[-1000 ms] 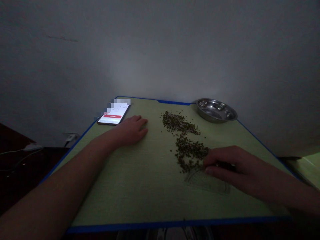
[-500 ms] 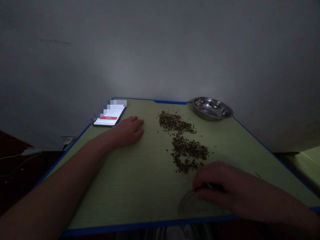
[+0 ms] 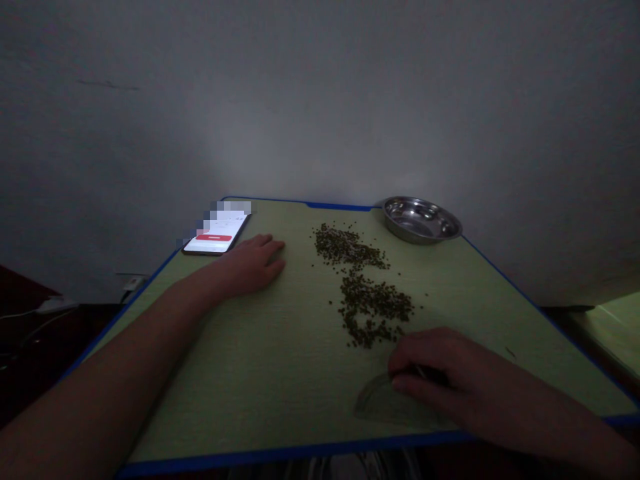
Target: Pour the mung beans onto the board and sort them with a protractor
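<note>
Pinching a clear protractor (image 3: 373,404) between thumb and fingers, we have our right hand (image 3: 463,377) closed on it near our edge of the table (image 3: 270,380), and its curved side shows left of the grip; we cannot tell whether it touches the tabletop. Just beyond our fingertips lies the nearer patch of dark grains (image 3: 380,300), and past that, farther left, the farther patch (image 3: 345,247). Well beyond the grip, at the far edge, sits a steel bowl (image 3: 417,235). Well to its left, our left hand (image 3: 253,267) lies palm down, relaxed and gripping nothing, just beside a lit phone (image 3: 215,233).
</note>
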A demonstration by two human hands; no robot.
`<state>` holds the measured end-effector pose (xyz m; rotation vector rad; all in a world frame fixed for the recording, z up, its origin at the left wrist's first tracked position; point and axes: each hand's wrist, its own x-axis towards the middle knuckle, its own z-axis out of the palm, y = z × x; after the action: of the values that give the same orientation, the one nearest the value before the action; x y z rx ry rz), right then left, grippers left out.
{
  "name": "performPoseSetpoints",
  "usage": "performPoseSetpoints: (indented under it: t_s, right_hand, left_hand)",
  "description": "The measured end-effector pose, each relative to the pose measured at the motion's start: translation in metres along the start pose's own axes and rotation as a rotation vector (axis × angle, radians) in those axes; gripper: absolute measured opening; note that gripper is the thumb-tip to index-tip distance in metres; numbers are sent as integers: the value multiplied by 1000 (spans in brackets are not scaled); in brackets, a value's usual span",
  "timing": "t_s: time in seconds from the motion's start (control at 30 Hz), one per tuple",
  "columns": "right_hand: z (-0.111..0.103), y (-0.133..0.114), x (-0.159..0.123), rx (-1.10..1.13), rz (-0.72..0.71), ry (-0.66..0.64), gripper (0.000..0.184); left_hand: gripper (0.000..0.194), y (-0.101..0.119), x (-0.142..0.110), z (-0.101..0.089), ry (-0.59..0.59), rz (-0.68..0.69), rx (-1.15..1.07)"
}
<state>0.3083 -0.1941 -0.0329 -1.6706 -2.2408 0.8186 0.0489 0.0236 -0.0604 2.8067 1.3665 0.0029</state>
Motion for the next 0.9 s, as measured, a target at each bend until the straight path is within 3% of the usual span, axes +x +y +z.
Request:
performPoseSetpoints:
  t_s: [0.17,0.47,0.73,0.9]
  right_hand:
    - [4,-4,-5,12,-16,-35,17]
    - [-17,23,-10,3,7,81,25]
    - [-4,-1,28,-72,-133,86,12]
    - [-14,11,62,-220,-127,171,12]
  left_hand:
    - [62,-2,0,1,18,5,-21]
    - [65,-3,0,3,15,11,-16]
    - [63,-6,-1,4,37,2,-35]
    - [63,-6,-3,4,46,-18,-43]
